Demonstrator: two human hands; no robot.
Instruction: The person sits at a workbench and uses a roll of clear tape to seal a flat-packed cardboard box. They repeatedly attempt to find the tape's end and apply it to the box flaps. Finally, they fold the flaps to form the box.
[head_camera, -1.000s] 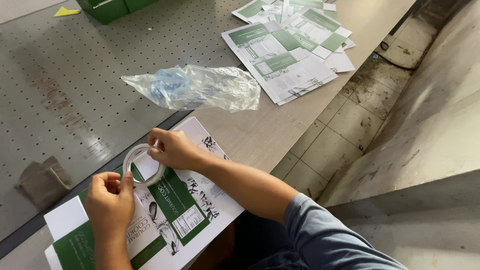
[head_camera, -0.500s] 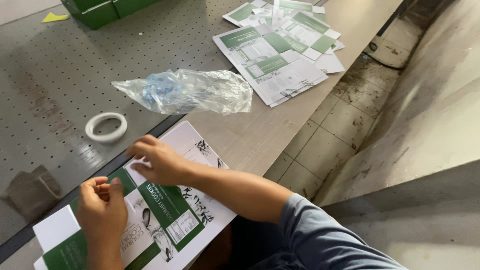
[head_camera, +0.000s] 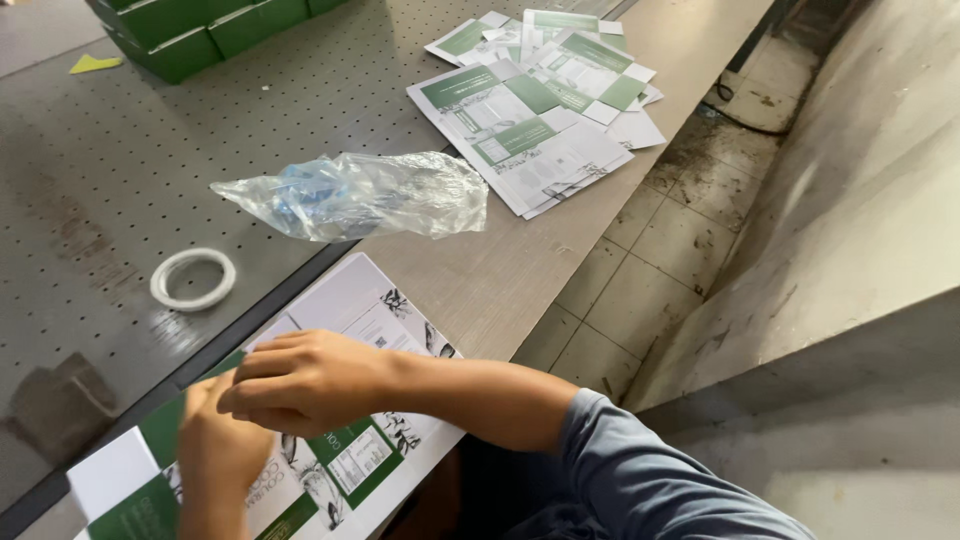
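A flat green and white carton sheet (head_camera: 350, 310) lies at the table's near edge. My right hand (head_camera: 300, 385) rests on it, fingers close together and pressed down where they meet my left hand. My left hand (head_camera: 215, 455) is blurred and partly under the right hand, also on the sheet; what its fingers hold is unclear. A white tape ring (head_camera: 193, 278) lies flat on the perforated table top (head_camera: 120, 180), apart from both hands, to the upper left of them.
A crumpled clear plastic bag (head_camera: 360, 195) lies beyond the sheet. A fanned pile of flat cartons (head_camera: 540, 110) sits at the far right edge. Green boxes (head_camera: 200, 30) and a yellow scrap (head_camera: 95, 63) are at the back left. The tiled floor (head_camera: 640, 270) drops off on the right.
The tape ring left my hands and now lies on the table. Both hands came down together onto the carton sheet, the right hand moving left over the left hand.
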